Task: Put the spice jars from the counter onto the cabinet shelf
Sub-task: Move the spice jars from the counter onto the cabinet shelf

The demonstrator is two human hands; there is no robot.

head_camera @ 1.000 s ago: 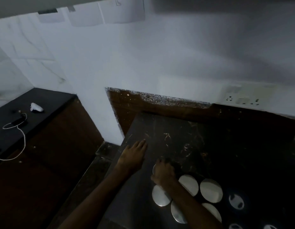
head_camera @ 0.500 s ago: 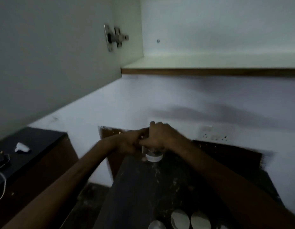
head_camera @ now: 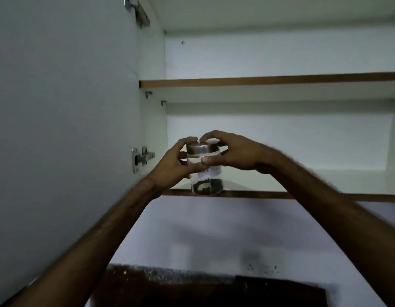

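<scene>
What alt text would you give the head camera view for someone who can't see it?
Both hands, left and right, hold a clear jar with a metal lid and dark spice at the bottom, at the front edge of the lower shelf of an open cabinet. Another shelf sits above.

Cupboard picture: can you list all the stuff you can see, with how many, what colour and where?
spice jar: one, clear glass with silver lid, white label and dark spice, at the lower shelf's front edge
shelves: two, white with brown edges, inside the cabinet
cabinet door: one, pale grey, open at left
hinges: two, silver, on the door
wall socket: one, white, below the cabinet
counter: one, dark, bottom
hands: left hand and right hand, both holding the jar
</scene>
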